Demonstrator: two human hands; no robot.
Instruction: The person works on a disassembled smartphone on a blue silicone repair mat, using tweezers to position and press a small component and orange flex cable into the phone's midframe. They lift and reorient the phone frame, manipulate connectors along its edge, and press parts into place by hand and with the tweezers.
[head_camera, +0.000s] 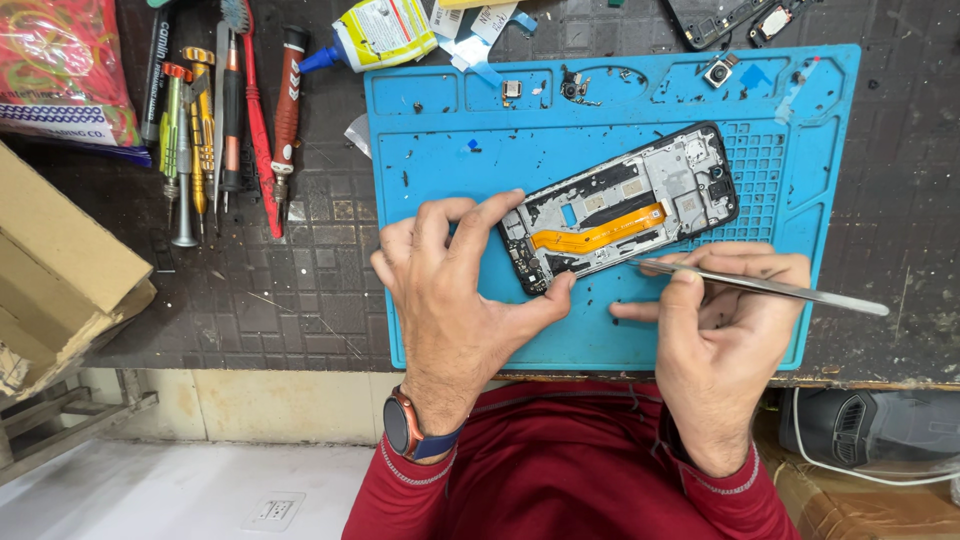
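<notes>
Our left hand pinches the near end of the opened phone on the blue mat; our right hand closes on tweezers, tips just beside the phone's near edge. Screwdrivers lie well left, a glue bottle beyond.

A red and pink printed plastic packet lies at the far left corner of the dark bench, with a white band along its near edge. Just near of it, a plain brown cardboard box juts in from the left edge, its flap worn. At the far edge, left of centre, a white glue bottle lies on its side, bearing a yellow and green label and a blue nozzle. Right of it lie small white paper labels with blue tabs.
</notes>
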